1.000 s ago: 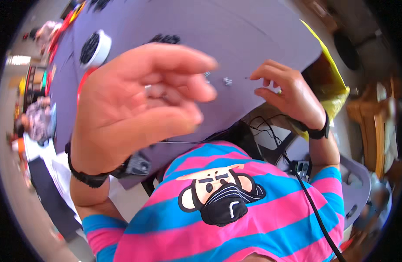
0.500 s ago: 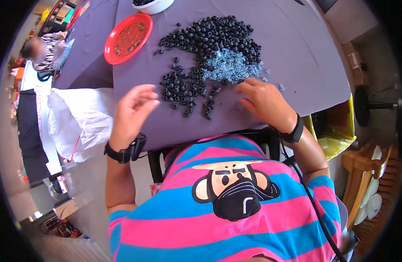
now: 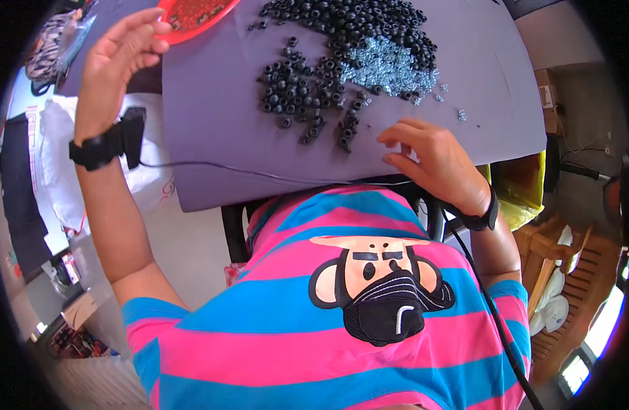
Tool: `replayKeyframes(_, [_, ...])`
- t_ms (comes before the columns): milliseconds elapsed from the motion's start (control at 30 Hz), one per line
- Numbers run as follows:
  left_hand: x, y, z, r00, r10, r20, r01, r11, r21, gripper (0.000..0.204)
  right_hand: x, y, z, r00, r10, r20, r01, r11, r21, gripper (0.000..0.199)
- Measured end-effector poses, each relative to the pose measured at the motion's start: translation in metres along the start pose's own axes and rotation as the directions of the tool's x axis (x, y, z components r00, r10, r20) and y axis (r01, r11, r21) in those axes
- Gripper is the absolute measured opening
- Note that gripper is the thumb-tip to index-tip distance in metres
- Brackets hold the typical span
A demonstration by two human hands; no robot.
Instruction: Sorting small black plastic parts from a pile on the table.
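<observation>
On the grey counter [image 3: 212, 137] the sorting looks mid-step: a heap of black rings [image 3: 342, 41] and silvery nuts [image 3: 389, 65] runs lengthwise from the far edge toward the near edge. The left hand [image 3: 120, 58], fingers loosely spread, touches the red dish [image 3: 191, 14] at the far left corner. The right hand [image 3: 434, 160] rests by the near edge, fingertips drawn together; what they pinch I cannot tell, so the next pick probably needs a fine pinch.

Bright daylight, sharp centre, heavy fisheye bending, dark rim.

My shirt [image 3: 314, 328]: pink and blue stripes, cartoon monkey print in a black mask. Black wristband [image 3: 96, 149] with boxy unit on left, black band [image 3: 484, 217] on right, thin black cable [image 3: 260, 172].
</observation>
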State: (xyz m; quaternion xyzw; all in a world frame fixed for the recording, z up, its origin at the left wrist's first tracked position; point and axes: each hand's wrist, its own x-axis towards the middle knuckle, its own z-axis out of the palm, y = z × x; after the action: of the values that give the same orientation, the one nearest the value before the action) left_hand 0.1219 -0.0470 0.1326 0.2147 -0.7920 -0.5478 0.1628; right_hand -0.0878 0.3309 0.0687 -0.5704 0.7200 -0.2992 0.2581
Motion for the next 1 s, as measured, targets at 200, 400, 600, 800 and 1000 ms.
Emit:
replayKeyframes(200, [-0.005,-0.011,-0.064,0.994,0.049,-0.097,-0.045,0.998,0.036,0.041,-0.027,-0.007,0.013,0.991,-0.049,0.128,0.051,0.999,-0.012,0.020])
replayKeyframes(400, [-0.032,-0.026,-0.086,0.976,0.036,-0.214,-0.036,0.999,0.004,0.041,-0.035,0.016,0.045,0.978,-0.126,0.167,0.129,0.992,-0.004,0.020])
replayKeyframes(600, [-0.053,-0.021,-0.105,0.969,0.024,-0.247,-0.017,0.999,0.033,0.050,-0.041,0.034,0.047,0.971,-0.091,0.223,0.079,0.995,0.065,0.023])
replayKeyframes(800, [-0.078,-0.010,-0.097,0.943,0.065,-0.326,-0.073,0.997,-0.011,0.043,-0.073,0.059,0.052,0.961,0.144,0.234,-0.110,0.982,-0.155,0.027])
replayKeyframes(1000, [-0.079,0.020,-0.036,0.965,0.097,-0.245,-0.117,0.991,-0.066,0.041,-0.072,0.072,0.069,0.966,0.071,0.250,-0.116,0.979,0.170,0.030])
